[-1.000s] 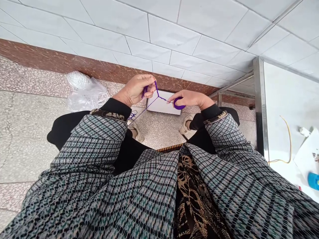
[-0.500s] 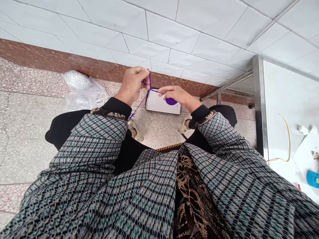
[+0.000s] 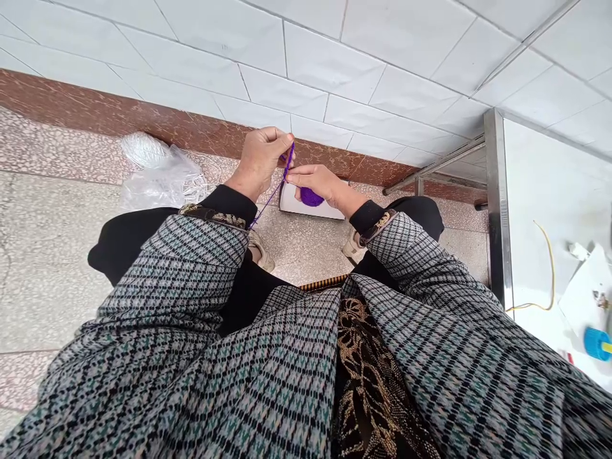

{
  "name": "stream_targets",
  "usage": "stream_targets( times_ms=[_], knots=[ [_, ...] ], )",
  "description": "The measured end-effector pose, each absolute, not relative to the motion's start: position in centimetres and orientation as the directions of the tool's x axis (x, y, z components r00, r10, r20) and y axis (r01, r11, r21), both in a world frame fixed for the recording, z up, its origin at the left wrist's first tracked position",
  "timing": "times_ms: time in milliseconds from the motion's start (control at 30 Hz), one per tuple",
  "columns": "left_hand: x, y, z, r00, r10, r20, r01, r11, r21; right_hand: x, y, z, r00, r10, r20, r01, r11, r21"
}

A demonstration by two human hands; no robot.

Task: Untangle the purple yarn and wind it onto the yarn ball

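Note:
My left hand (image 3: 261, 160) is raised in front of me, its fingers pinched on a purple yarn strand (image 3: 280, 183) that trails down toward my left sleeve. My right hand (image 3: 322, 186) sits close beside it, fingers closed around a small purple crocheted piece (image 3: 311, 197). The fingertips of both hands nearly meet at the yarn. A white box (image 3: 310, 205) lies on the floor just beyond my hands, between my feet.
A clear plastic bag (image 3: 165, 178) with white yarn (image 3: 143, 150) lies on the floor by the wall at left. A steel-framed white table (image 3: 497, 204) stands at right, carrying a yellow cord (image 3: 549, 268), paper and a blue item (image 3: 597, 343).
My right hand has moved left with the purple piece until it nearly touches my left hand. The stretch of yarn between the hands has shortened.

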State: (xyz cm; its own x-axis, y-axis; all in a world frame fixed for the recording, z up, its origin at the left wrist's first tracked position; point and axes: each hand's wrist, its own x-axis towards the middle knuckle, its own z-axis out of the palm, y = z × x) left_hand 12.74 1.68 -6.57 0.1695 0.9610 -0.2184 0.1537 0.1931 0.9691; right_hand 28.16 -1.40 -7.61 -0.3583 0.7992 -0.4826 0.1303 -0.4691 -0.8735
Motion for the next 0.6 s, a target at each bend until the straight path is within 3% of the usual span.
stream_targets(
  times_ms=[167,333,500,600],
  knots=[
    [12.8,1.7,-6.3,0.152,0.959,-0.24,0.127,0.222,0.967,27.8,-1.8,-7.4,-0.389,0.762,-0.518,0.07,-0.536,-0.841],
    [12.4,1.9,-6.8,0.109,0.96,-0.256,0.262,0.221,0.939,28.5,-2.0,-6.9,-0.317,0.773,-0.549,0.065,-0.56,-0.826],
    [11.2,1.6,-6.9,0.138,0.975,-0.174,0.576,0.064,0.815,29.4,-2.4,-7.0,-0.298,0.771,-0.563,0.074,-0.569,-0.819],
    [10.4,1.3,-6.3,0.232,0.966,-0.116,0.584,-0.043,0.811,29.6,-2.5,-7.1,-0.314,0.763,-0.565,0.068,-0.576,-0.815]
  ],
)
